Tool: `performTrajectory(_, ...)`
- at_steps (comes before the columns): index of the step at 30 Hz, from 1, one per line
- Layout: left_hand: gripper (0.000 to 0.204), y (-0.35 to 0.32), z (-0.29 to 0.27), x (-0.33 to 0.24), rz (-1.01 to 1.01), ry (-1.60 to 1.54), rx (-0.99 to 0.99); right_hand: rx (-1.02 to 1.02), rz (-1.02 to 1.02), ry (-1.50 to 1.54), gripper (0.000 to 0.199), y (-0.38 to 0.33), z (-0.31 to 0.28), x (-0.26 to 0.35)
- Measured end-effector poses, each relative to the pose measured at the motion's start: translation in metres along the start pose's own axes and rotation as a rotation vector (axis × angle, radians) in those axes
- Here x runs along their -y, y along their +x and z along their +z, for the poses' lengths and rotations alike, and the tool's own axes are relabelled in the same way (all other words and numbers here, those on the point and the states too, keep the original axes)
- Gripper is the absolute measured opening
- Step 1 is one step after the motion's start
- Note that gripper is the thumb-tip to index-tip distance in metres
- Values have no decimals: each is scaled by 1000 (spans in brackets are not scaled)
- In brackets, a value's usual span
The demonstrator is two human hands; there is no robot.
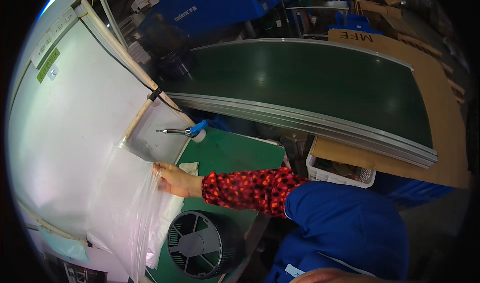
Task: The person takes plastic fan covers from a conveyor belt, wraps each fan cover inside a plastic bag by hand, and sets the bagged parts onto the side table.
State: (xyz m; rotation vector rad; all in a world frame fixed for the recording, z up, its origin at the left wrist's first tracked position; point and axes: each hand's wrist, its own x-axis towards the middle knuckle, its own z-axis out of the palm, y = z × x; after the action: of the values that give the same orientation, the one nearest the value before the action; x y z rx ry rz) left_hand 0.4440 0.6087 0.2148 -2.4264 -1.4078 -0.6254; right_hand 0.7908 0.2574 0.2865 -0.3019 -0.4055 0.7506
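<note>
My right hand (175, 180) reaches across to the left, its fingers closed on the upper edge of a clear plastic bag (125, 188). Thin and creased, the bag hangs down against the white panel, with more white film folded beside it. Below my wrist, a black round plastic housing (197, 243) with a spoked face and slotted sides lies on the green worktop (232, 153). Beyond the hand is a powered screwdriver (177, 131) with a blue part at its end. A pale cloth (190, 168) lies behind my wrist. My left hand is not in view.
A whiteboard-like panel (65, 118) on a pale tube frame rises at the left. Past the worktop runs a green conveyor belt (305, 78) with metal rails, another dark housing (177, 63) at its left end. A white basket (340, 175) and cardboard (445, 113) stand at the right.
</note>
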Motion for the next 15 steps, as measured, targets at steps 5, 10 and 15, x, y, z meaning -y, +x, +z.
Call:
performTrajectory(5, 28, 11, -12, 58, 34, -581, -82, -47, -222, -187, 10, 38, 32, -16)
performTrajectory(10, 28, -26, -57, -18, -182, -664, -101, 31, -59, 274, 11, 37, 17, 1)
performTrajectory(15, 30, 12, 11, 79, -23, -575, -189, 161, 49, 81, 10, 48, 8, -31)
